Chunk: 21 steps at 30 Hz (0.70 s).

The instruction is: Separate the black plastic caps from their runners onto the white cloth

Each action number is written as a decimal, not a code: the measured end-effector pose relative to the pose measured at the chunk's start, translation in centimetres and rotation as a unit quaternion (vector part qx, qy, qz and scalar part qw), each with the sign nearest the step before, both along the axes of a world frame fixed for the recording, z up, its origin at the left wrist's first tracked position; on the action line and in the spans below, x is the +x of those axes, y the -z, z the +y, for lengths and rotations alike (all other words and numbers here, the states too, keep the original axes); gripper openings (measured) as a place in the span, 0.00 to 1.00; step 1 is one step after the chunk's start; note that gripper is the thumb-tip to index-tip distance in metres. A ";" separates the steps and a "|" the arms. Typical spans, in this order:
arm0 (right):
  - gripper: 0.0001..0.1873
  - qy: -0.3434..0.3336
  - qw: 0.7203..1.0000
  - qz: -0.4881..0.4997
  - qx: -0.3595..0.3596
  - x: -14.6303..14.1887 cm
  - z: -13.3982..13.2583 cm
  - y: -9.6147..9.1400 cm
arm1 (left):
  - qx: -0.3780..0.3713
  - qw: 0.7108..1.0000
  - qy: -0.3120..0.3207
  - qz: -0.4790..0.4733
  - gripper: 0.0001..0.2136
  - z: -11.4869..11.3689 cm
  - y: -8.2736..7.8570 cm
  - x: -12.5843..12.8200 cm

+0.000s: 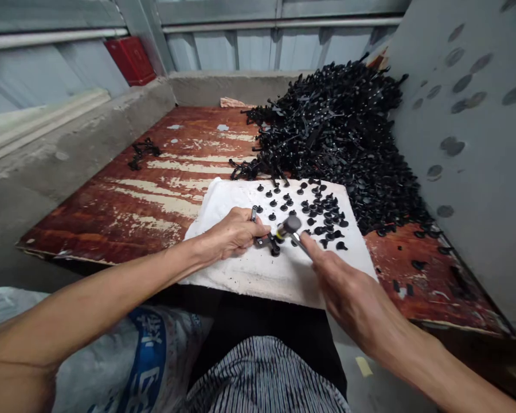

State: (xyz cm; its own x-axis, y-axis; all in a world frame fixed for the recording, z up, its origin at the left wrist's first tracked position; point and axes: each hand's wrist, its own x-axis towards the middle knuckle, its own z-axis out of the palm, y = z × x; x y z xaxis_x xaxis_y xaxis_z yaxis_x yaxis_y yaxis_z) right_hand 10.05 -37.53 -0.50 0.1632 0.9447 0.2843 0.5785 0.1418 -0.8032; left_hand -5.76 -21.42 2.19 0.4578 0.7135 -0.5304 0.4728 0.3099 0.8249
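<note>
My left hand [236, 232] is closed on a small black part [262, 241] over the white cloth [223, 275]. One end of that part shows above the thumb, the other below the fingertips; its exact kind is unclear. My right hand [335, 272] grips the metal handle of a small hammer [290, 225]. The dark hammer head hovers or rests just right of the held part; whether they touch I cannot tell. Several small black round pieces with stems [329, 218] lie spread over the cloth, mostly beyond and right of the hammer.
A large heap of black parts [331, 132] covers the back right of the worn red-brown board [155, 189]. A few black parts [141, 152] lie at the left. A grey panel [468, 172] stands at the right, and a printed sack [112, 355] sits below left.
</note>
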 end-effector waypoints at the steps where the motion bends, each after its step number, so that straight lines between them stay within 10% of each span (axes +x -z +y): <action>1: 0.28 -0.013 1.000 -0.017 -0.010 0.0 0.0 -0.1 | 0.003 1.000 0.008 0.010 0.10 0.1 -0.1 -0.1; 9: 0.26 0.139 0.983 0.118 -0.024 0.7 -0.7 0.1 | 0.031 0.988 0.147 -0.033 0.05 0.0 -1.7 -1.1; 21: 0.30 0.133 0.967 0.210 -0.051 1.8 -0.6 1.2 | 0.026 0.972 0.228 -0.051 0.11 -2.0 0.2 0.6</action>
State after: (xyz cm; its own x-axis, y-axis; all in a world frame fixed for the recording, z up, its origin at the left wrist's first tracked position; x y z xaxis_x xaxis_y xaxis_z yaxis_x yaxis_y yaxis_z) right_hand 11.80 -38.12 -1.75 0.4859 0.8728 0.0466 0.2029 -0.0608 -0.9773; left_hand -5.16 -23.42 1.98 0.7808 0.4492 -0.4342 0.4658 0.0445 0.8838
